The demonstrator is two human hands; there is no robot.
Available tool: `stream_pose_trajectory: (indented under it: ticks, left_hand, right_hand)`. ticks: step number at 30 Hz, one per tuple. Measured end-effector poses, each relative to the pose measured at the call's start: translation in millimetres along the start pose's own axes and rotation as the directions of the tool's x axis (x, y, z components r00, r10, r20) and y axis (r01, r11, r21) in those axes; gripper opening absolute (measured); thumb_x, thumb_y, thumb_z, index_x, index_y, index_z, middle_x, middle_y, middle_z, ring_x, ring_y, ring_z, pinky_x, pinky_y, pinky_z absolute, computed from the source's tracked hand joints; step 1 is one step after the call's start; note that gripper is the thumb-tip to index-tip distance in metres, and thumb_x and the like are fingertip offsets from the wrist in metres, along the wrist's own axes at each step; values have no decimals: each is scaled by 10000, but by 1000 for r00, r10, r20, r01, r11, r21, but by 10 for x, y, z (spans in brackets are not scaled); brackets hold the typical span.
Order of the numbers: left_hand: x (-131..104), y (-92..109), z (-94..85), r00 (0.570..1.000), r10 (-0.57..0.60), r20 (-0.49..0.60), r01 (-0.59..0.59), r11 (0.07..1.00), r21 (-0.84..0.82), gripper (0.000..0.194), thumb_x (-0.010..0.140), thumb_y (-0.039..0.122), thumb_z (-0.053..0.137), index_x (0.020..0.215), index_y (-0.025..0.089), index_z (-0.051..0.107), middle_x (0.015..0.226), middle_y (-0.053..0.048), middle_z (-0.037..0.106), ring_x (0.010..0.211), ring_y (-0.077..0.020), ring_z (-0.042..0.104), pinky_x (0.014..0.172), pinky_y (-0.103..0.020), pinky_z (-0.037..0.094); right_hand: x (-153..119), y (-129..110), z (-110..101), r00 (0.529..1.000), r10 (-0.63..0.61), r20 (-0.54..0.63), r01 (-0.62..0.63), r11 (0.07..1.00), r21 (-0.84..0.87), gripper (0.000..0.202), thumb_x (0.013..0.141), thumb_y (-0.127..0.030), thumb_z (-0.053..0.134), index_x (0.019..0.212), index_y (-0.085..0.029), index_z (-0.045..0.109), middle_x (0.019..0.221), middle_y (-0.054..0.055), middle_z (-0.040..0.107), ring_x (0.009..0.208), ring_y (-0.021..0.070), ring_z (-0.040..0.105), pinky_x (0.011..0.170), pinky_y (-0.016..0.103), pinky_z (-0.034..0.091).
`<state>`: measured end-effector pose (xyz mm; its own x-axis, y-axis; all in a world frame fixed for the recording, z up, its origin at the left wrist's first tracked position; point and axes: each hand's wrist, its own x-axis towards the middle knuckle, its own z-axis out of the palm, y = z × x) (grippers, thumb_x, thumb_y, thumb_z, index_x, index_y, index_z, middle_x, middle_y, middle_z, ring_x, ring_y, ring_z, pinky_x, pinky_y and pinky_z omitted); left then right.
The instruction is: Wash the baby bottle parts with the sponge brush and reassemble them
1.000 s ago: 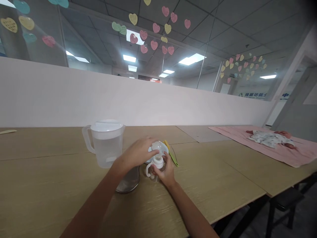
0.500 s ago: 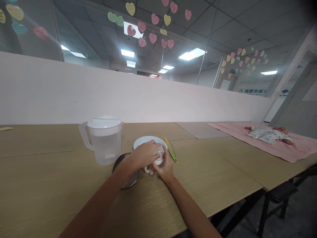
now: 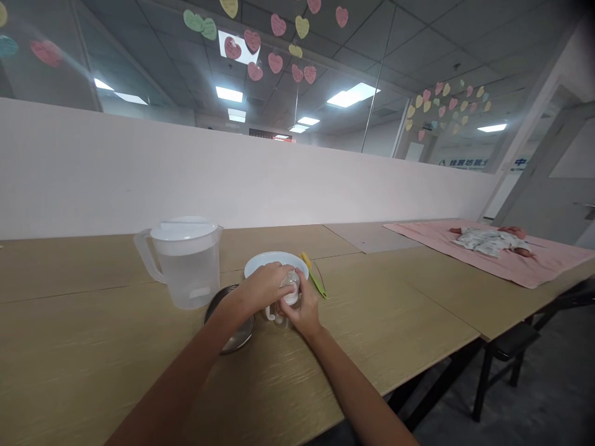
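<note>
The bottle (image 3: 292,299) points up between my hands — three o'clock from my left hand (image 3: 264,288), pinching the clear cap (image 3: 291,279) on top, ten o'clock from my right hand (image 3: 305,311), wrapped round its side — both equally near.

I'm standing in what's looking like an office or training room: ceiling lights (image 3: 353,95) are glowing at one o'clock, paper hearts (image 3: 275,62) are dotting the glass wall (image 3: 139,62) at twelve, lettering (image 3: 468,163) is showing at two, and a baby-like figure (image 3: 481,240) is lying on pink cloth (image 3: 511,269) at three.
</note>
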<state>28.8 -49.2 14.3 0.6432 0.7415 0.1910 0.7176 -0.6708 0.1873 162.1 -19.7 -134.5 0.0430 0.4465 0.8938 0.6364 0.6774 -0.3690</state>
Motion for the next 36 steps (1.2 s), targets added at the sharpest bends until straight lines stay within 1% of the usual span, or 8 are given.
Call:
stream_pose_trajectory:
  ticks: [3,7,11,14,20,25,31,36]
  left_hand:
    - [15,-21,-16,1000,1,13,-1,1000,-25,337,806,276,449,1109,206,580,1025,-62,649,936,-222,588,756,-279,434]
    - [39,-28,-14,1000,-16,24,16,1000,1,343,793,275,468,1108,196,579,1030,-66,652,949,-229,589,767,-285,435]
    - [47,-30,7,1000,-13,17,13,1000,24,352,810,297,461,1122,173,569,1039,-88,652,966,-239,590,782,-295,437]
    - [47,-37,23,1000,-5,4,4,998,55,347,825,318,454,1109,158,572,1058,-107,648,1001,-250,582,809,-306,435]
    - [52,2,58,1000,-19,4,18,991,133,297,826,290,475,1070,154,577,1022,-113,655,982,-250,591,800,-304,434]
    - [72,19,121,1000,5,11,-7,982,187,264,823,236,475,1042,124,570,974,-131,652,924,-259,602,749,-315,438]
    - [74,-48,136,1000,10,-11,-8,990,138,309,800,264,499,1076,137,557,1071,-136,629,1040,-274,559,813,-331,434]
    - [55,-14,57,1000,-25,8,25,998,65,314,764,270,510,1048,154,581,1014,-108,649,961,-253,590,756,-308,447]
  right_hand:
    - [26,-49,-3,1000,24,-15,-24,1000,-17,647,779,-379,557,1346,-159,333,1181,136,578,1066,251,573,904,402,484]
    - [32,-85,14,998,32,-57,-34,999,-37,615,778,-361,535,1326,-145,357,1175,140,579,1066,246,572,903,395,487]
    - [17,-92,50,995,13,-96,-19,998,-67,620,759,-333,533,1320,-133,361,1195,147,570,1058,249,577,887,387,495]
    - [6,-89,70,995,25,-94,-34,995,-95,635,745,-326,533,1322,-128,353,1199,150,570,1039,257,587,867,386,502]
    - [-15,-64,81,996,63,-68,-72,988,-138,678,742,-375,544,1336,-125,332,1180,162,579,957,268,621,789,375,522]
    - [-26,-50,89,996,50,-72,-60,988,-141,717,744,-460,557,1330,-110,334,1174,179,575,996,286,604,791,379,517]
    - [-33,-31,119,994,58,-92,-71,988,-140,741,733,-506,569,1319,-112,347,1139,181,590,975,291,610,785,394,516]
    - [-49,-14,152,992,81,-97,-93,987,-128,730,729,-479,575,1316,-109,348,1122,182,599,950,295,622,763,400,525]
